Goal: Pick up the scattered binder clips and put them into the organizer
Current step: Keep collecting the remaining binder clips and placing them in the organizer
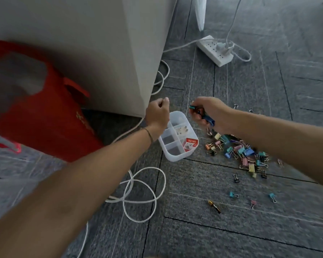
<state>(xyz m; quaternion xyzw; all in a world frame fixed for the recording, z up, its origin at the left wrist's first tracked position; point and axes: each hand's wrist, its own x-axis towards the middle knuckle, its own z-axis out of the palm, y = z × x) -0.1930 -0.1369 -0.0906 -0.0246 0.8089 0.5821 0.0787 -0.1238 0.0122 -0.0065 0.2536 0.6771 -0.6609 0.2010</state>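
Several binder clips (pixel 201 113) gripped in right hand (pixel 211 114) beside the organizer (pixel 177 136) — left hand (pixel 157 113) curled, empty.

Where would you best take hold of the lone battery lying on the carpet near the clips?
Pinch the battery across its middle from straight above: it lies flat and apart from the clips, with both long sides free and nothing crowding it.

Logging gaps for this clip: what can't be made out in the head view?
- Left hand: curled, back to camera; contents hidden.
- Right hand: number of binder clips gripped, fingers cover them.
- Organizer: far compartment hidden by left wrist.
- Clip pile: partly under right forearm.
- Red bag: print blurred.
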